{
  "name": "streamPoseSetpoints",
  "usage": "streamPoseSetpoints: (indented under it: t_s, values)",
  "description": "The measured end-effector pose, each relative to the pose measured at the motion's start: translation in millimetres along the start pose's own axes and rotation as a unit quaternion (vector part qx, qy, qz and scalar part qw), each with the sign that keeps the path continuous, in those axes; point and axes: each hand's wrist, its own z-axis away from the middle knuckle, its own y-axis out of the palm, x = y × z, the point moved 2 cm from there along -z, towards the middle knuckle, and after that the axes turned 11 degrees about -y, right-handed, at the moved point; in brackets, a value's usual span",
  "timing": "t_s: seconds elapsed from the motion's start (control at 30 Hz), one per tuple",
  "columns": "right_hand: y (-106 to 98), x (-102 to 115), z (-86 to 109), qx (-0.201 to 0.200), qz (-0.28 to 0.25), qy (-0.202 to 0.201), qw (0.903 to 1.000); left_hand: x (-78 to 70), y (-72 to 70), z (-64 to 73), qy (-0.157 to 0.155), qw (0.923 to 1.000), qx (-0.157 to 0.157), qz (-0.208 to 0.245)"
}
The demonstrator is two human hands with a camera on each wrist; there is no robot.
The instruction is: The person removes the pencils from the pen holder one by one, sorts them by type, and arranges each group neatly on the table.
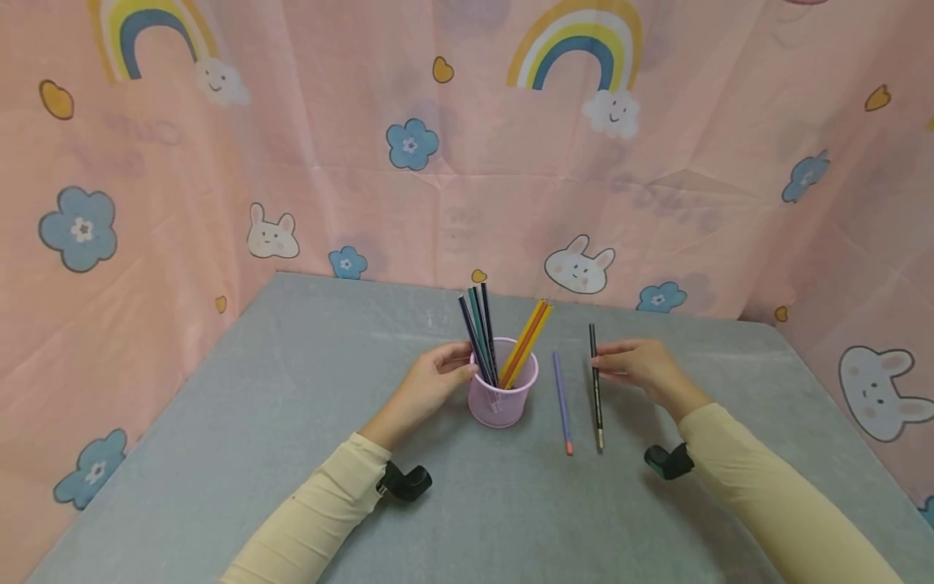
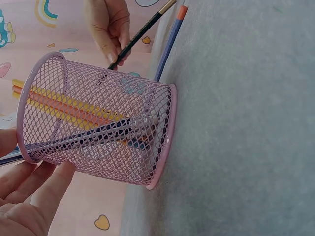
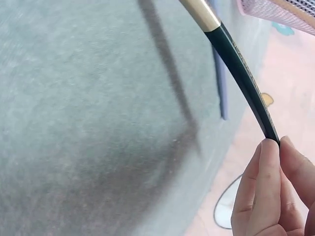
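Note:
My left hand (image 1: 436, 371) holds a pink mesh pencil cup (image 1: 498, 412) at its rim, with thumb and fingers against the side. The cup stands upright on the table. Dark and green pencils (image 1: 477, 328) lean to the left inside it, while yellow and orange pencils (image 1: 527, 342) lean right. Thumb and fingertips of my right hand (image 1: 644, 367) pinch a black pencil (image 3: 242, 78) with a gold-coloured end. That pencil is raised off the table, its shadow showing below in the right wrist view. Between it and the cup lies a purple pencil (image 1: 561, 401) with an orange-red end.
The grey table (image 1: 306, 389) reaches back to a pink patterned cloth (image 1: 467, 186), which also hangs along both sides. A black wrist camera (image 1: 409, 483) sits at the left cuff, and another black camera (image 1: 667, 462) at the right.

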Motion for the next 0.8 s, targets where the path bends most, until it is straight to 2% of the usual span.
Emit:
streamPoseSetpoints:
  t_s: [0.17,0.43,0.8]
  values:
    - [1,-5,-4.3,0.007,-0.028,0.008,0.9996,-0.4,-0.4,0.2,0.002,1.0,0.001,0.007]
    - [5,-11,-7.9,0.015,-0.018,0.015,0.9996,0.9,-0.9,-0.2,0.015,0.9998,-0.002,-0.016]
    - [9,-21,-13.2,0.016,-0.028,0.036,0.9988,-1.4,-0.9,1.8,-0.005,1.0,0.001,-0.005]
